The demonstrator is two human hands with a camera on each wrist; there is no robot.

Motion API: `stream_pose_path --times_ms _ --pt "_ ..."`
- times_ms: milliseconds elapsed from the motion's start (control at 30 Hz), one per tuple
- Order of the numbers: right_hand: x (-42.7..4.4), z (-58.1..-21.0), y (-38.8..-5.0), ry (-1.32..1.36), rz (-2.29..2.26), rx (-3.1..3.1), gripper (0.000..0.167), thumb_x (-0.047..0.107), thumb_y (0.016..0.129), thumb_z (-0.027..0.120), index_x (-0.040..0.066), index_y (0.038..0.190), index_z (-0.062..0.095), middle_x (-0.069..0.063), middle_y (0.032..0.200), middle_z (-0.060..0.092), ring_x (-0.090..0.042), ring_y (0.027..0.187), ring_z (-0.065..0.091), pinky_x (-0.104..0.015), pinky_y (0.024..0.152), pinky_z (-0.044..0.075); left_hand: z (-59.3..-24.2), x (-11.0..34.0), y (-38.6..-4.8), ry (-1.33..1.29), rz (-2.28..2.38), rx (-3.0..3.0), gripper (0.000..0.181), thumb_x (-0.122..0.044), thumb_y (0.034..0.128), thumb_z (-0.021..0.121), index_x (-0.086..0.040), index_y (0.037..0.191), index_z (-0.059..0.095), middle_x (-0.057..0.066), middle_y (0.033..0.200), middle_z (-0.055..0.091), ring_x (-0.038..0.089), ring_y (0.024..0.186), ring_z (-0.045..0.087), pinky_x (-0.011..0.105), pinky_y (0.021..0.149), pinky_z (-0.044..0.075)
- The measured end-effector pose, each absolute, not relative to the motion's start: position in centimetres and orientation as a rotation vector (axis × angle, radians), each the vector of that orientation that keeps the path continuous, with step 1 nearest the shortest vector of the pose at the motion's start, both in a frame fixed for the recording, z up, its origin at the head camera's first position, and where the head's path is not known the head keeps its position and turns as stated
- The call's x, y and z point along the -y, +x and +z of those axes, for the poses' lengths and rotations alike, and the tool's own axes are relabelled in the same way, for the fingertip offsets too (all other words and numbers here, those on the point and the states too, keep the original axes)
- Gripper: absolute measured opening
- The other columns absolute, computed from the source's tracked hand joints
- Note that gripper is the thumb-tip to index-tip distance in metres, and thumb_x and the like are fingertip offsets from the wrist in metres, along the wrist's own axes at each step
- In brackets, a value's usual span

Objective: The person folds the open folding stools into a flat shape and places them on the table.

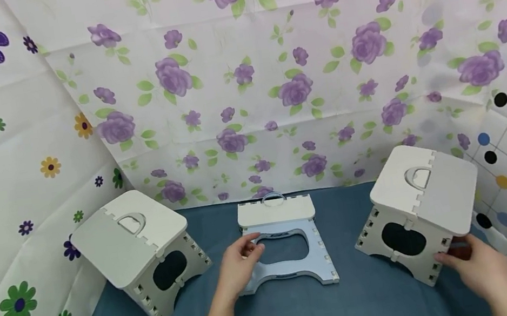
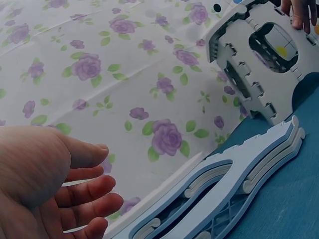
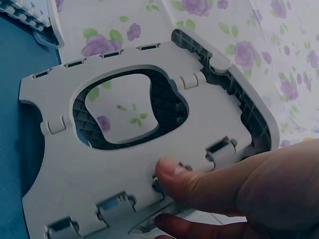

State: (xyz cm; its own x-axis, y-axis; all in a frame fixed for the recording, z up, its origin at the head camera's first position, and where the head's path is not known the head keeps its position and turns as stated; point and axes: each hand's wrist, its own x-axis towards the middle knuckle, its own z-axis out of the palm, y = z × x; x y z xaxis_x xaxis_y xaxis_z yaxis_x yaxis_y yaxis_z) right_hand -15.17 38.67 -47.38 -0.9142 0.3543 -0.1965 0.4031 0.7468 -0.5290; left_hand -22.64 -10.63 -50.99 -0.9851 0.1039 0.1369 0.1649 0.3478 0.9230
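Currently, left hand [image 1: 240, 266]: loosely open, empty
Pale-blue-and-white plastic flattened stool [image 1: 316, 258]: just right of the left hand
Right hand [image 1: 485, 262]: thumb and fingers gripping
Grey-white plastic unfolded stool [image 1: 438, 207]: in the right hand's grip, leftward

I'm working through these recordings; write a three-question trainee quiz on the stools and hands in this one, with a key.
1. Multiple choice: which stool is folded flat?
A) left
B) middle
C) right

2. True or false: the left hand is holding a stool.

3. Short answer: which stool is the right hand touching, and which digit shows plainly on it?

Key
1. B. The middle stool is folded; the left stool and right stool are unfolded.
2. False. It holds nothing.
3. The right stool; the thumb lies on its leg panel.
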Motion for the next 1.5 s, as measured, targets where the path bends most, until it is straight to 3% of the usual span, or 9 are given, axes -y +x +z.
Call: stream_pose_path --times_ms 133,567,800,933,1300,1500 --pt "-38.2 -47.5 -15.6 0.562 -0.932 -2.862 0.094 0.065 0.094 0.075 -0.007 0.147 0.047 -0.036 0.123 0.065 -0.051 0.103 0.064 -0.057 0.077 0.054 -51.1 9.8 -22.7 -0.311 -1.740 2.536 0.037 -0.022 0.1066 0.071 -0.006 0.140 0.069 0.001 0.099 0.066 0.019 0.085 0.060 0.029 0.066 0.046" --pt "-36.0 -47.6 -16.6 0.509 -0.923 -2.955 0.082 0.059 0.092 0.081 -0.004 0.138 0.057 -0.032 0.120 0.069 -0.050 0.106 0.066 -0.058 0.076 0.054 -50.5 4.1 -22.0 -0.527 -1.801 2.556 0.037 -0.025 0.1078 0.069 -0.013 0.143 0.068 -0.001 0.102 0.067 0.017 0.088 0.062 0.032 0.071 0.050" --pt "-34.8 -48.0 -16.6 0.413 -0.927 -2.981 0.052 0.034 0.098 0.081 0.000 0.133 0.064 -0.020 0.114 0.076 -0.044 0.103 0.069 -0.060 0.079 0.054 -51.2 1.7 -20.9 -0.597 -1.827 2.561 0.036 -0.024 0.1065 0.071 -0.016 0.142 0.069 -0.004 0.100 0.068 0.014 0.087 0.063 0.031 0.069 0.049" --pt "-34.2 -48.1 -16.5 0.374 -0.915 -2.983 0.043 0.026 0.100 0.079 0.003 0.134 0.066 -0.018 0.117 0.077 -0.043 0.108 0.070 -0.059 0.081 0.054 -51.6 0.8 -20.5 -0.589 -1.844 2.584 0.037 -0.024 0.1060 0.072 -0.015 0.142 0.069 -0.006 0.102 0.068 0.012 0.089 0.064 0.030 0.071 0.051" --pt "-34.2 -48.8 -16.8 0.178 -1.027 -2.910 0.050 0.025 0.102 0.077 0.001 0.143 0.062 -0.016 0.123 0.076 -0.041 0.114 0.071 -0.056 0.087 0.058 -51.8 -0.5 -20.3 -0.604 -1.888 2.611 0.039 -0.023 0.1055 0.073 -0.018 0.144 0.068 -0.009 0.104 0.068 0.005 0.091 0.064 0.027 0.071 0.053" --pt "-38.7 -49.9 -18.6 0.349 -1.031 -2.876 0.049 0.037 0.102 0.076 -0.002 0.131 0.068 -0.023 0.119 0.073 -0.042 0.108 0.068 -0.055 0.082 0.055 -51.8 -0.6 -20.2 -0.603 -1.880 2.600 0.039 -0.024 0.1057 0.073 -0.018 0.144 0.068 -0.008 0.104 0.069 0.006 0.091 0.064 0.028 0.070 0.053"
